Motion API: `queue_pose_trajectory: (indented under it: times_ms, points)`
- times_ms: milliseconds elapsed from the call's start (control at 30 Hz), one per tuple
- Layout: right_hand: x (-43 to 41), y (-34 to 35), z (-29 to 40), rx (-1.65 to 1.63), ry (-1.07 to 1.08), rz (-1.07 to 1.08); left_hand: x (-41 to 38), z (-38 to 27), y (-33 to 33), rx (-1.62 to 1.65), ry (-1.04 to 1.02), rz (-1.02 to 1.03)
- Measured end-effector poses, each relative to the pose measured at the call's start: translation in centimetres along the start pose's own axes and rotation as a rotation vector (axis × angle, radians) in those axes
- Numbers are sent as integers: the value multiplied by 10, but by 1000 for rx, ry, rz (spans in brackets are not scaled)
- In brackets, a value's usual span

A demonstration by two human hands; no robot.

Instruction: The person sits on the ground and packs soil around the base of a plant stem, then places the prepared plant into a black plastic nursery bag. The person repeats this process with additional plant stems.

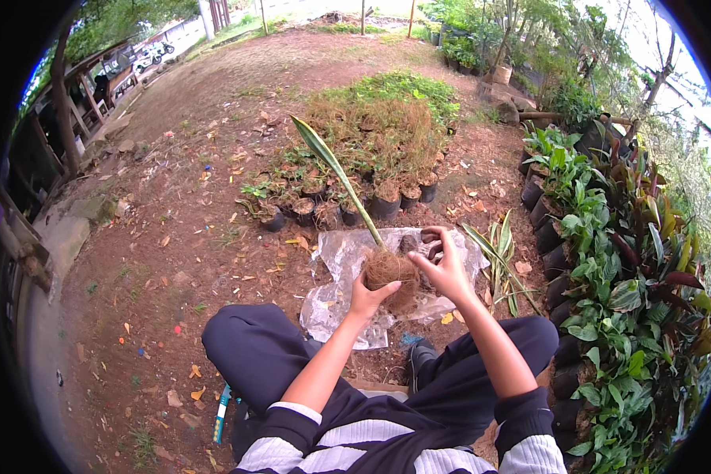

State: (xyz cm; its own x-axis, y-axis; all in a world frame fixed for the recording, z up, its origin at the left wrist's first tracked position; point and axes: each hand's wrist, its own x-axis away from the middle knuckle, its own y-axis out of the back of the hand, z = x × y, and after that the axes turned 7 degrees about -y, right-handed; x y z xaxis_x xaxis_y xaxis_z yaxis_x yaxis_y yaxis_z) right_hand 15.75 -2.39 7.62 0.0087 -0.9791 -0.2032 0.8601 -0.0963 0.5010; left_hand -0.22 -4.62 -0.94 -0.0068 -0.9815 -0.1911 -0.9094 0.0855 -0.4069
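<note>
My left hand [370, 296] holds a fibre-wrapped root ball [391, 272] from its left side, thumb across the front. Out of the ball rises a single long snake plant leaf [332, 163], tilted up to the left. On the other side my right hand [444, 266] has its fingers apart, thumb tip close to the ball's upper right; whether it touches cannot be told. Beneath both hands a clear plastic sheet [338, 302] is spread on the soil. A dark clump [407, 243] lies on it behind the ball, and more dark matter is partly hidden by my right hand.
Cut variegated leaves [500, 255] lie right of the sheet. Beyond it stand several black nursery bags [385, 206] with dry and green plants. A row of bagged leafy plants [604, 284] lines the right side. A teal-handled tool [221, 415] rests by my left knee.
</note>
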Motion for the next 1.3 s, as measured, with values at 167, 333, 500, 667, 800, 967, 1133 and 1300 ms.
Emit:
queue_pose_trajectory:
  times_ms: [167,333,500,667,800,967,1133,1300]
  points:
    - [0,-30,-44,-174,-216,247,-3,1,8,29,23,-4]
    - [-16,-77,-60,-567,-336,504,-16,-2,32,39,-44,-135]
    - [-35,-118,-54,-830,-414,610,-38,-11,65,-41,-70,-117]
    - [-54,-164,-66,-982,-638,555,-55,14,91,-150,-102,-268]
    - [-52,-213,-113,-999,-803,450,-41,80,130,-280,35,-642]
    - [-30,-289,-215,-845,-990,260,19,171,185,-707,341,-724]
    - [-3,-335,-258,-333,-1058,27,29,171,184,-802,435,-631]
    - [4,-335,-251,-59,-987,-3,26,169,185,-930,291,-569]
